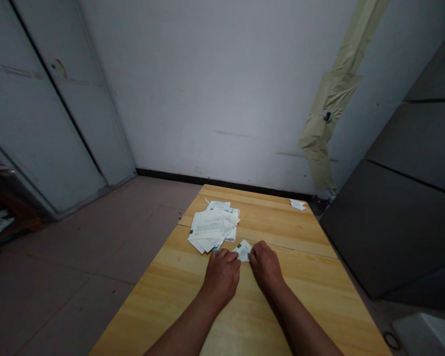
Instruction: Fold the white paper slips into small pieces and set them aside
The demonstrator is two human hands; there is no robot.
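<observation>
Paper (244, 250) is pinched at opposite sides by fingers of left hand (223, 274) and right hand (266, 262); keep pressure even above the worktop (319, 282).

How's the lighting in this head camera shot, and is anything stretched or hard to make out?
Head view: dim light, the wall palest around its middle, the lower left corner dark; same view: wide-angle stretch, with the cupboard doors leaning steeply; head view again: print on the small paper between the left hand and right hand too small to read.
</observation>
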